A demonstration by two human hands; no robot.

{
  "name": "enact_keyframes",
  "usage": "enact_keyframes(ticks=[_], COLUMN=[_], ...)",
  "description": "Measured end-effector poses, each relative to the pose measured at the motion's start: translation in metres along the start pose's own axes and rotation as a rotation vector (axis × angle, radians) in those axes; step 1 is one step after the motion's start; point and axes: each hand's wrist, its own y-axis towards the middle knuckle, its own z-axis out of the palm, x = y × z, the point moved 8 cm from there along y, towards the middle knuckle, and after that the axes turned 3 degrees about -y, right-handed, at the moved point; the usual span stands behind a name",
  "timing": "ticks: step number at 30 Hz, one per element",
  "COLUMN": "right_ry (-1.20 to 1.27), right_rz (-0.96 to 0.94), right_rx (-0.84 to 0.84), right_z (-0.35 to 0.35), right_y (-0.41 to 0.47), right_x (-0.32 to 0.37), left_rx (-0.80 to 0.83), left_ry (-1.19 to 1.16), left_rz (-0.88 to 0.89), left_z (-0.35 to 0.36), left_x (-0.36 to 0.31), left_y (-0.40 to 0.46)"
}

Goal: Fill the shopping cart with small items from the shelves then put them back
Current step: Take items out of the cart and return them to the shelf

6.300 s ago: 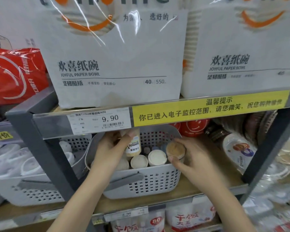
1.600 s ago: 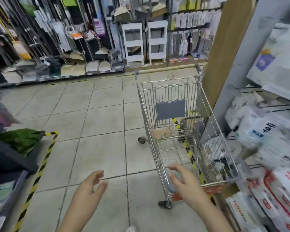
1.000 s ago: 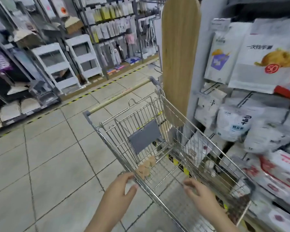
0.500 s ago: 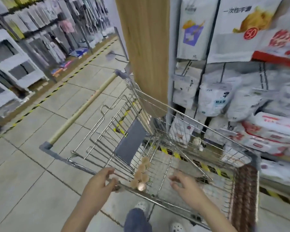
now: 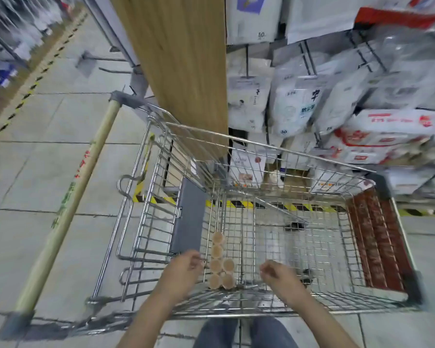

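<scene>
A wire shopping cart (image 5: 299, 151) stands below me, its wooden push handle (image 5: 68, 202) at the left. Several small tan-lidded containers (image 5: 220, 266) stand in a cluster on the cart floor near the grey child-seat flap (image 5: 190, 217). My left hand (image 5: 183, 271) reaches over the near rim into the basket, just left of the containers, fingers loosely curled and holding nothing. My right hand (image 5: 278, 273) hovers inside the cart to their right, fingers loosely bent, also holding nothing.
Shelves (image 5: 362, 101) packed with white and red packaged goods run along the cart's far side. A wooden end panel (image 5: 178, 64) rises behind the cart. Tiled floor (image 5: 35, 159) spreads to the left, with yellow-black tape lines. My legs show below the cart.
I turned from the shelf basket to the cart and stepped up to its side. Both hands moved over the rim and down into the basket, on either side of the containers.
</scene>
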Motion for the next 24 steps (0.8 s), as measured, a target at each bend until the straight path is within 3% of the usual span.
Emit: enact_keyframes(ticks=[12, 16, 24], right_ry=[-0.156, -0.148, -0.208], right_rz=[0.088, 0.101, -0.061], right_rx=[0.09, 0.1, 0.105], right_z=[0.052, 0.07, 0.083], right_y=[0.116, 0.154, 0.218], right_x=[-0.036, -0.055, -0.041], left_rx=[0.224, 0.203, 0.147], left_ry=[0.154, 0.156, 0.365], left_rz=[-0.124, -0.096, -0.06], left_z=[0.09, 0.104, 0.124], left_x=[0.055, 0.063, 0.057], left_y=[0.115, 0.145, 0.182])
